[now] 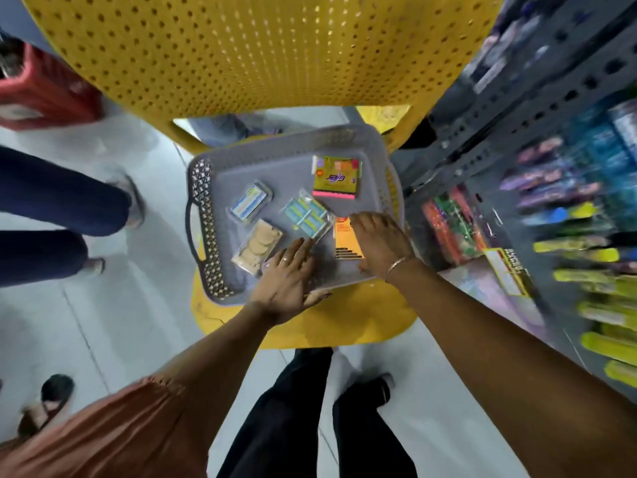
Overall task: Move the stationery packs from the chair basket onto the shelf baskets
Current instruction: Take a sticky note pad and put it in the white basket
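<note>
A grey basket point(203, 215) sits on the seat of a yellow chair point(241, 56). Inside lie a yellow-green pack with a pink edge point(336, 177), a small blue-white pack point(249, 202), a clear pack of blue-green labels point(305, 215), a clear pack of tan round pieces point(256, 244) and an orange card pack point(346, 241). My left hand point(287, 281) reaches in flat, fingers spread, its tips at the labels pack. My right hand point(379, 241) lies palm down over the orange card pack, fingers apart; whether it grips the pack is hidden.
A grey perforated shelf point(517, 108) with blurred, colourful stationery packs point(458, 229) stands to the right. Other people's legs point(58, 215) and a red object point(41, 88) are on the left. My own legs point(310, 415) stand at the chair's front edge on white floor tiles.
</note>
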`<state>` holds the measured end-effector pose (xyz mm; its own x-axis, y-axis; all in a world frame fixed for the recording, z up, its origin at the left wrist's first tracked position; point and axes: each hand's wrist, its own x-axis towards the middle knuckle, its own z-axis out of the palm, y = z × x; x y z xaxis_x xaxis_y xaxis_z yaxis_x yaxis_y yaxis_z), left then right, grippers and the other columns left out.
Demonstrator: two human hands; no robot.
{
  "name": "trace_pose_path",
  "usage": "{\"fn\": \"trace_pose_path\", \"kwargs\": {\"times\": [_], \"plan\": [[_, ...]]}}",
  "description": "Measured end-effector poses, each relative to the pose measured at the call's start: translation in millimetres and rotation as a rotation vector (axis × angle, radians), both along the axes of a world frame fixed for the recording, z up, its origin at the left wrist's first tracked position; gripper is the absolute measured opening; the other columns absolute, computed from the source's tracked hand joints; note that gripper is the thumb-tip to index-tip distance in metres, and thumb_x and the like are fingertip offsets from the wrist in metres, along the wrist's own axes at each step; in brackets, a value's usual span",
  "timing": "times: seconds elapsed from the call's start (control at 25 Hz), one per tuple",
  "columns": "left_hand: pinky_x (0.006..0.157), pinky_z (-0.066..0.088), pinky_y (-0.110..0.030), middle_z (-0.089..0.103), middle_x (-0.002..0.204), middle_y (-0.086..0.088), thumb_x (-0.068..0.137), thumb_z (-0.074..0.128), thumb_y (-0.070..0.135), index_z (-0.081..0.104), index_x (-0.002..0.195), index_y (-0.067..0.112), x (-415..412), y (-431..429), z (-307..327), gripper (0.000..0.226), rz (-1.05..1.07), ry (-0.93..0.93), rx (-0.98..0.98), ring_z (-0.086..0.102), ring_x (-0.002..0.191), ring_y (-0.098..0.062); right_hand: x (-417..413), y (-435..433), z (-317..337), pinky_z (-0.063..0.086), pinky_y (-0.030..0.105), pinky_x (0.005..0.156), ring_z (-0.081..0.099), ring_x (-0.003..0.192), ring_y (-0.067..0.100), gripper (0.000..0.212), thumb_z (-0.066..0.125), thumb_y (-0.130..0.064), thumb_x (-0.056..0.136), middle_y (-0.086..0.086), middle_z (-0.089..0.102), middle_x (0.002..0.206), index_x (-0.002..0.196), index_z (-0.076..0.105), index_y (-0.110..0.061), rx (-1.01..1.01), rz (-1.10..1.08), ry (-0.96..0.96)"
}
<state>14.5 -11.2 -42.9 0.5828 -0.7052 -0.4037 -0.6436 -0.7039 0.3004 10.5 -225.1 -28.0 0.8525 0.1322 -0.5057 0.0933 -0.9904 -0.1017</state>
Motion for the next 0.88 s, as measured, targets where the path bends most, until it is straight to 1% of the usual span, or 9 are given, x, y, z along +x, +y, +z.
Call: {"fn": "trace_pose_path", "kwargs": {"times": [0.2,0.32,0.44,0.52,0.56,0.68,0.76,0.8,0.88], "plan": [[0.105,0.029,-0.051,0.035,0.146,-0.022,0.084,0.022,0.07,0.052,0.126,0.0,-5,-1,-3,0.087,0.022,-0.016,-0.049,0.03,0.135,-0.037,-2,-2,-8,0.032,0.045,0.111,0.036,0.128,0.036,0.1,0.078,-0.028,0.067,0.019,0.034,0.143,0.14,0.015,-0.002,-0.065,0.021,-0.027],[0.108,0.024,-0.049,0.031,0.148,-0.02,0.083,0.016,0.072,0.048,0.13,0.001,-6,2,-2,0.091,0.031,-0.025,-0.041,0.024,0.137,-0.035,0,3,-12,0.035,0.045,0.11,0.039,0.127,0.034,0.094,0.075,-0.025,0.069,0.019,0.037,0.14,0.139,0.017,-0.002,-0.074,0.031,-0.039],[0.112,0.012,-0.046,0.022,0.152,-0.018,0.082,0.019,0.072,0.039,0.138,0.004,-3,1,-3,0.09,0.04,-0.031,-0.052,0.014,0.141,-0.031,3,3,-5,0.038,0.043,0.106,0.042,0.12,0.032,0.087,0.075,-0.029,0.068,0.018,0.042,0.133,0.134,0.025,-0.001,-0.062,0.025,-0.071],[0.113,0.002,-0.042,0.016,0.154,-0.016,0.081,0.015,0.074,0.029,0.144,0.005,-2,2,-1,0.094,0.039,-0.039,-0.055,0.008,0.142,-0.029,4,2,6,0.04,0.043,0.102,0.042,0.118,0.032,0.085,0.074,-0.031,0.068,0.018,0.043,0.13,0.132,0.028,0.001,-0.045,0.004,-0.081],[0.112,-0.001,-0.042,0.015,0.154,-0.016,0.081,0.013,0.075,0.027,0.145,0.005,-2,4,2,0.095,0.038,-0.054,-0.059,0.007,0.142,-0.028,3,0,12,0.04,0.043,0.102,0.041,0.118,0.033,0.086,0.074,-0.032,0.068,0.019,0.042,0.129,0.132,0.028,0.002,-0.035,-0.015,-0.08],[0.112,0.002,-0.045,0.016,0.154,-0.017,0.081,0.006,0.077,0.026,0.145,0.004,-2,8,22,0.099,0.053,-0.091,-0.101,0.007,0.142,-0.029,3,-6,40,0.036,0.042,0.101,0.038,0.117,0.034,0.087,0.074,-0.035,0.067,0.02,0.042,0.128,0.131,0.029,0.004,-0.03,-0.039,-0.095],[0.112,0.002,-0.043,0.013,0.154,-0.016,0.08,0.002,0.078,0.023,0.146,0.003,3,4,46,0.102,0.05,-0.088,-0.118,0.004,0.142,-0.027,1,-14,76,0.038,0.042,0.098,0.036,0.119,0.034,0.086,0.075,-0.033,0.066,0.02,0.04,0.128,0.13,0.031,0.004,-0.01,-0.078,-0.119],[0.111,0.005,-0.044,0.017,0.153,-0.016,0.081,0.003,0.077,0.025,0.145,0.002,6,-2,64,0.101,0.04,-0.117,-0.134,0.007,0.141,-0.028,0,-21,101,0.039,0.042,0.097,0.036,0.119,0.034,0.084,0.076,-0.032,0.065,0.02,0.04,0.129,0.128,0.032,0.004,-0.004,-0.104,-0.146],[0.109,0.02,-0.049,0.028,0.149,-0.02,0.086,0.008,0.074,0.034,0.14,-0.001,14,-17,98,0.096,0.005,-0.187,-0.163,0.022,0.138,-0.033,-7,-37,154,0.04,0.043,0.092,0.039,0.117,0.035,0.078,0.076,-0.03,0.063,0.02,0.043,0.125,0.122,0.039,0.004,-0.001,-0.153,-0.243]]}}
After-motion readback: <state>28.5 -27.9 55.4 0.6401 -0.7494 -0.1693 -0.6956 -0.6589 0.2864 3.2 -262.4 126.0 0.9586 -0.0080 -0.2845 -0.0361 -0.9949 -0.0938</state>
